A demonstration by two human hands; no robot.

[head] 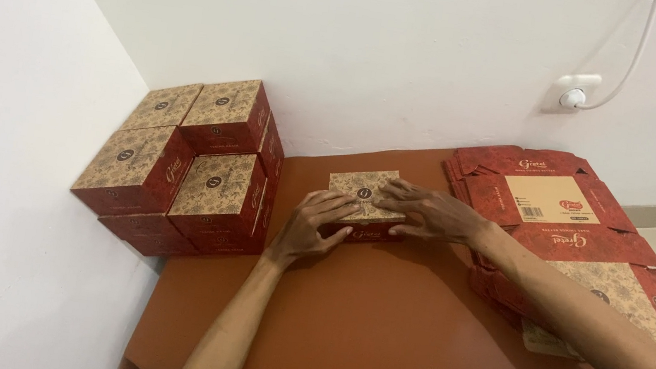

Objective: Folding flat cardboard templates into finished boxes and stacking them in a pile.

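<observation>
Hands on small red-and-tan box (361, 201) mid-table (376, 332) | left hand (313, 226) flat against its front, fingers spread | right hand (431, 212) pressing lid, open-palmed | stacked boxes (184, 167) left of it | flat cartons (572, 231) right

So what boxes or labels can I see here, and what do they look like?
Box: table centre, under both hands; red sides, tan patterned lid.
Finished boxes: stacked at left in the wall corner; squarish, same red and tan.
Flat boxes: pile at right; unfolded red card.
Label panel: on the top flat box; plain tan rectangle.
</observation>
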